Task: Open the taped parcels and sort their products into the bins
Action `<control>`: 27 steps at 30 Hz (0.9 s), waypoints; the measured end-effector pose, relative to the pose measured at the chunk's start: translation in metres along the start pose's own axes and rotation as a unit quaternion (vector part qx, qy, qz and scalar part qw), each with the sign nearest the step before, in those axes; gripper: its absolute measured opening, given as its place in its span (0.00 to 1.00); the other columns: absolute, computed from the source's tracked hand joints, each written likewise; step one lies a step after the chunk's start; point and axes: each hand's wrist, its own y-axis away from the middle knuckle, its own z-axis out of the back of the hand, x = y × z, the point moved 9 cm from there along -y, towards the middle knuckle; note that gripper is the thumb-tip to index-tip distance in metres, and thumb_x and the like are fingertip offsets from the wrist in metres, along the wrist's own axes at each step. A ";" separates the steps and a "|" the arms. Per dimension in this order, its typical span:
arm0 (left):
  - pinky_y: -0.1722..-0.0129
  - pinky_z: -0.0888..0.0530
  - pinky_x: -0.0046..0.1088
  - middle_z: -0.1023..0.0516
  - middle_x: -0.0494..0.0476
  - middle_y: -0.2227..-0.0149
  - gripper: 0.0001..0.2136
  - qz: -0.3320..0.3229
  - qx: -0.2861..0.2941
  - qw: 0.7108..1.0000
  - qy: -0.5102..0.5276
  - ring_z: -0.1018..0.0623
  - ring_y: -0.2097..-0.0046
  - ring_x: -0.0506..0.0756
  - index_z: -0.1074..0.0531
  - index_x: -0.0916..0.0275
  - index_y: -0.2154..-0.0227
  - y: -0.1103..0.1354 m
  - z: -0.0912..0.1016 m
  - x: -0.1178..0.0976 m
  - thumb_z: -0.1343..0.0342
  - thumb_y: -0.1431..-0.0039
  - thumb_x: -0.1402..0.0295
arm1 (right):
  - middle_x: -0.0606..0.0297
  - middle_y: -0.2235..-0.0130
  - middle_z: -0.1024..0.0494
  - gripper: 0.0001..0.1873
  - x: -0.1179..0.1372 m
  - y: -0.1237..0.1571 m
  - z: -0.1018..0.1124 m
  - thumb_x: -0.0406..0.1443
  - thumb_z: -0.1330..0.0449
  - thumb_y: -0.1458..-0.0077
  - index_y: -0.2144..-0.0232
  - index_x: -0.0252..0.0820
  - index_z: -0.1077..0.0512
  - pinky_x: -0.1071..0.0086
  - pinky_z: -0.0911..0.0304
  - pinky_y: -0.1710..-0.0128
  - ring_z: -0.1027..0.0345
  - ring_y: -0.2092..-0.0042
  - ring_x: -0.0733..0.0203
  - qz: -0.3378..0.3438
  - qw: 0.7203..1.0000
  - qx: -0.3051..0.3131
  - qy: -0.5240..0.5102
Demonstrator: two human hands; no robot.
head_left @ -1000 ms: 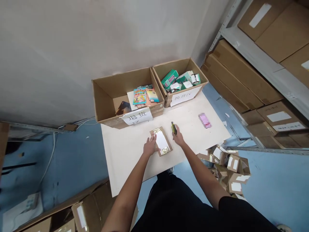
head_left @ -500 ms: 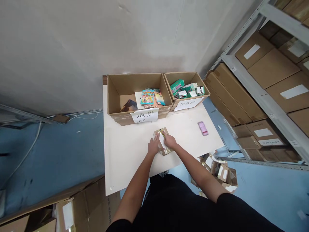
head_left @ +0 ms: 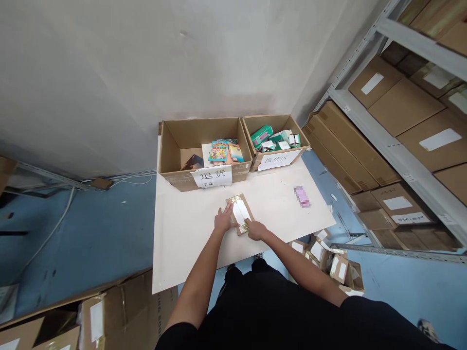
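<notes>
A small flat cardboard box (head_left: pixel 241 210) with a white label and shiny tape at its ends lies on the white table (head_left: pixel 182 233). My left hand (head_left: pixel 224 219) rests along its left side, fingers spread, fingertips pressing on the top. My right hand (head_left: pixel 257 230) is closed at the box's near right edge, by the taped end. Something small and yellowish shows at its fingertips, too small to name. To the right on the table lies a pink, pixelated item (head_left: pixel 302 196), apart from both hands.
At the table's back stand an open carton (head_left: pixel 171 181) with books and another (head_left: pixel 255 163) with green-and-white boxes, both bearing handwritten paper signs. Shelves of cartons (head_left: pixel 408 102) rise at right. Opened boxes (head_left: pixel 339 268) lie on the floor below; a large carton (head_left: pixel 134 301) stands at lower left.
My right hand has moved from the far end of the small box down to its near end. My left hand stays on the left side. The view has shifted slightly.
</notes>
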 end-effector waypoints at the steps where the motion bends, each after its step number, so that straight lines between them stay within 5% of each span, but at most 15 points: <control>1: 0.36 0.32 0.55 0.66 0.49 0.20 0.60 0.005 -0.001 1.000 -0.004 0.54 0.24 0.79 0.65 0.41 0.24 0.000 0.001 0.001 0.31 0.52 0.43 | 0.49 0.48 0.18 0.40 -0.005 0.010 -0.008 0.32 0.39 0.44 0.29 0.45 0.40 0.61 0.31 0.59 0.21 0.49 0.40 0.002 1.000 0.008 0.001; 5: 0.38 0.30 0.55 0.66 0.52 0.20 0.60 0.022 -0.005 1.000 -0.022 0.51 0.24 0.79 0.65 0.42 0.23 0.004 0.005 0.000 0.31 0.50 0.44 | 0.51 0.48 0.18 0.40 -0.037 0.042 -0.026 0.31 0.40 0.44 0.30 0.50 0.38 0.61 0.32 0.60 0.21 0.49 0.41 0.023 0.999 0.048 -0.003; 9: 0.40 0.28 0.48 0.66 0.59 0.20 0.55 0.055 -0.045 0.997 -0.006 0.37 0.30 0.74 0.62 0.47 0.23 0.011 -0.001 -0.022 0.36 0.45 0.42 | 0.54 0.49 0.17 0.37 -0.095 0.046 0.006 0.32 0.49 0.34 0.25 0.51 0.49 0.64 0.34 0.58 0.21 0.52 0.47 -0.009 0.993 -0.081 -0.086; 12: 0.41 0.26 0.45 0.66 0.65 0.21 0.51 0.113 -0.083 0.990 0.009 0.29 0.35 0.72 0.62 0.54 0.23 0.023 -0.026 -0.057 0.42 0.40 0.40 | 0.52 0.44 0.20 0.37 -0.133 0.028 0.026 0.42 0.52 0.27 0.23 0.45 0.59 0.64 0.34 0.54 0.22 0.48 0.48 -0.058 0.970 -0.169 -0.163; 17: 0.44 0.24 0.46 0.54 0.83 0.24 0.45 0.208 -0.138 0.968 -0.028 0.27 0.37 0.73 0.55 0.70 0.24 0.052 -0.071 -0.109 0.56 0.31 0.41 | 0.51 0.43 0.22 0.46 -0.149 -0.024 0.041 0.49 0.42 0.32 0.23 0.45 0.60 0.63 0.34 0.52 0.24 0.45 0.46 -0.105 0.959 -0.182 -0.192; 20: 0.44 0.25 0.48 0.33 0.80 0.34 0.36 0.186 -0.146 0.969 -0.072 0.28 0.37 0.73 0.40 0.68 0.29 0.060 -0.068 -0.117 0.57 0.29 0.45 | 0.53 0.43 0.21 0.46 -0.148 -0.039 0.056 0.45 0.39 0.34 0.23 0.47 0.58 0.65 0.33 0.52 0.23 0.46 0.49 -0.066 0.960 -0.197 -0.190; 22: 0.41 0.28 0.50 0.29 0.76 0.36 0.32 0.146 -0.143 0.975 -0.090 0.32 0.33 0.73 0.34 0.62 0.33 0.058 -0.056 -0.115 0.54 0.30 0.46 | 0.55 0.45 0.20 0.43 -0.155 -0.039 0.062 0.43 0.42 0.32 0.23 0.46 0.56 0.65 0.33 0.52 0.23 0.47 0.50 -0.040 0.955 -0.210 -0.205; 27: 0.29 0.41 0.53 0.51 0.64 0.22 0.37 0.051 -0.087 0.990 -0.095 0.52 0.23 0.73 0.45 0.52 0.26 0.040 -0.044 -0.110 0.49 0.32 0.44 | 0.64 0.57 0.16 0.33 -0.197 -0.013 0.049 0.38 0.54 0.27 0.24 0.46 0.53 0.68 0.28 0.57 0.20 0.62 0.58 -0.031 0.937 -0.194 -0.288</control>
